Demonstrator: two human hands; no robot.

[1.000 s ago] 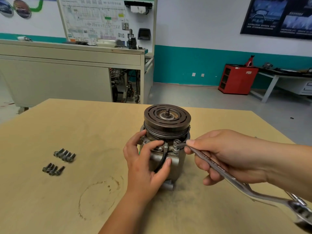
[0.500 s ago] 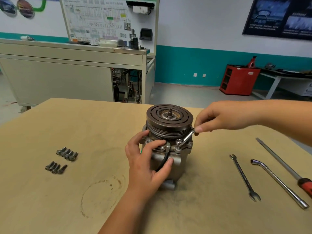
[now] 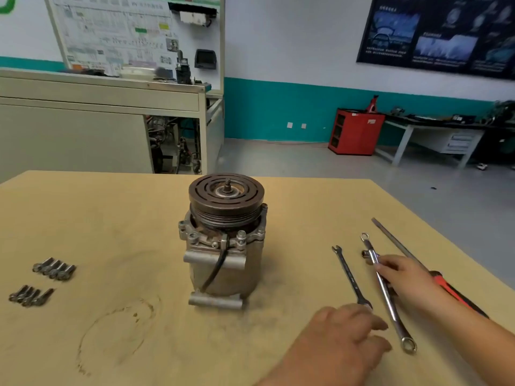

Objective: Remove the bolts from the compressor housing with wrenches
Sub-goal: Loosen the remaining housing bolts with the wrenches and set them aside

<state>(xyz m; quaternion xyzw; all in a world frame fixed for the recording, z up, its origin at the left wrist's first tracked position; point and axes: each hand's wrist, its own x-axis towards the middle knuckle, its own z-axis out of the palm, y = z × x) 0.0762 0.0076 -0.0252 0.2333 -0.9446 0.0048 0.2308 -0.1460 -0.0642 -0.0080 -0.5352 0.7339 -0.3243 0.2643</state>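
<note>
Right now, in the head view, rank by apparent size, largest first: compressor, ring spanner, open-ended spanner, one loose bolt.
1. compressor
2. ring spanner
3. open-ended spanner, clearly shorter, lying alongside it
4. loose bolt

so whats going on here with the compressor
A person is part-way through unbolting an AC compressor, which stands pulley-up on the wooden table with neither hand on it. The right hand holds a ring spanner that lies flat among the other tools. The left hand is open near the end of a combination wrench. Two clusters of loose bolts lie to the left.
</note>
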